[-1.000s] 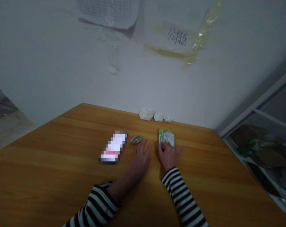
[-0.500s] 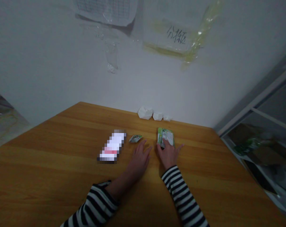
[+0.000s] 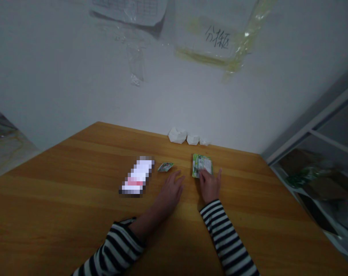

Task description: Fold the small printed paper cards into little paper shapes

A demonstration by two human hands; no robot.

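Observation:
My left hand (image 3: 169, 195) lies flat on the wooden table (image 3: 76, 184), fingers spread and holding nothing. Just beyond its fingertips, apart from them, is a small green and silver sachet (image 3: 165, 166). To its left lies a flat white and pink item (image 3: 136, 176), blurred so that its kind cannot be told. My right hand (image 3: 210, 186) has its fingertips on the lower right corner of a green and white packet (image 3: 202, 165), which lies flat. Its thumb stands apart, off the packet. Both forearms wear striped black and white sleeves.
Several crumpled white paper lumps (image 3: 177, 135) line the table's far edge against the white wall. Taped papers (image 3: 217, 38) hang on that wall. A metal-framed shelf (image 3: 314, 153) with green and brown packaging stands beyond the right edge of the table.
My right hand has slid back towards me, from the middle of the packet to its lower right corner. The packet and my left hand have barely moved.

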